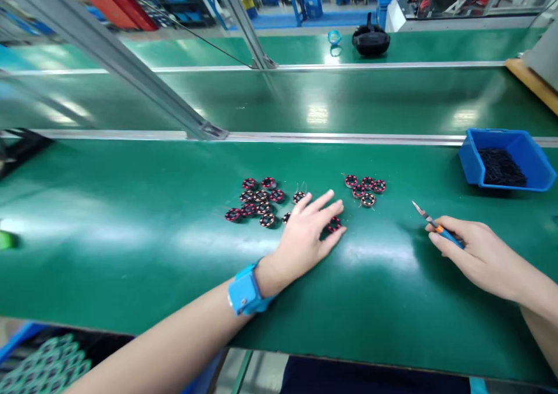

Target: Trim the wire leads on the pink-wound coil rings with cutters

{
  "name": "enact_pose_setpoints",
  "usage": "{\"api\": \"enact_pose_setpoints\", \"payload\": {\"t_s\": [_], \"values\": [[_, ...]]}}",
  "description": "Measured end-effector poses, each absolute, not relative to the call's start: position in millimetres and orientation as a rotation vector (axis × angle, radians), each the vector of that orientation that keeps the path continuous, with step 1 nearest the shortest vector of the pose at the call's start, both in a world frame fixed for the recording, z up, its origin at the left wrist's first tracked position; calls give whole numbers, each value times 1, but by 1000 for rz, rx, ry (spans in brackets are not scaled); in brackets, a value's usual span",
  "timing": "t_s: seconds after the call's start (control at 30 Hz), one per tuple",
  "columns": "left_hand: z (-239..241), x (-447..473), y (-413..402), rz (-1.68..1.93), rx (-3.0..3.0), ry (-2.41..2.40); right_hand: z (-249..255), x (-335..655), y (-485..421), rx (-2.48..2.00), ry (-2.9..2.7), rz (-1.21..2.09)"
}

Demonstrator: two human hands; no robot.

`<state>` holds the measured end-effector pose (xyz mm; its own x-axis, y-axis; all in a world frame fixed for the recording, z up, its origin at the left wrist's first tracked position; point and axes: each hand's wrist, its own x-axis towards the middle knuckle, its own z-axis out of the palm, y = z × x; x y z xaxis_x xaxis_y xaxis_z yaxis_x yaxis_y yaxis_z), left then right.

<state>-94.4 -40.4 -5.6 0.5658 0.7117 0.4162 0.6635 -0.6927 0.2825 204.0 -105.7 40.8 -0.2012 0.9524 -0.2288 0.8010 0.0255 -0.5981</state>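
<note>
My left hand (pixel 310 226) lies flat on the green table, fingers stretched out, over a few small ring-shaped coils; one coil (pixel 334 224) shows between thumb and fingers. A blue wrist strap (pixel 244 290) is on that arm. To its left lies a cluster of several black and pink coils (pixel 258 202), and a smaller group of coils (pixel 365 188) lies to its upper right. My right hand (pixel 475 253) is closed around small cutters (pixel 433 224) with a blue and orange handle, tips pointing up-left.
A blue bin (pixel 534 158) with dark small parts sits at the right. Diagonal metal frame bars (pixel 131 74) rise from the rail behind. A black round object (pixel 370 40) and a blue loop rest on the far belt. A tray of greenish coils (pixel 47 365) is below the table's near edge.
</note>
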Motion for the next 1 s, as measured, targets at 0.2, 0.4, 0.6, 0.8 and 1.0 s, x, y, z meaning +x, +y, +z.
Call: {"api": "enact_pose_setpoints", "payload": {"t_s": [0.2, 0.4, 0.6, 0.8, 1.0], "values": [[1, -126, -12, 738, 2742, 1754, 36, 205, -107, -1803, -2098, 909], [5, -82, 12, 891, 2509, 1446, 38, 201, -105, -1789, -2105, 868], [-6, -60, 47, 766, 2162, 1215, 40, 203, -104, -1785, -2095, 864], [16, -59, -7, 1057, 2175, 970, 35, 189, -105, -1563, -1546, 1338], [28, -31, -69, 864, 2192, 500, 31, 162, -107, -1342, -1275, 1626]]}}
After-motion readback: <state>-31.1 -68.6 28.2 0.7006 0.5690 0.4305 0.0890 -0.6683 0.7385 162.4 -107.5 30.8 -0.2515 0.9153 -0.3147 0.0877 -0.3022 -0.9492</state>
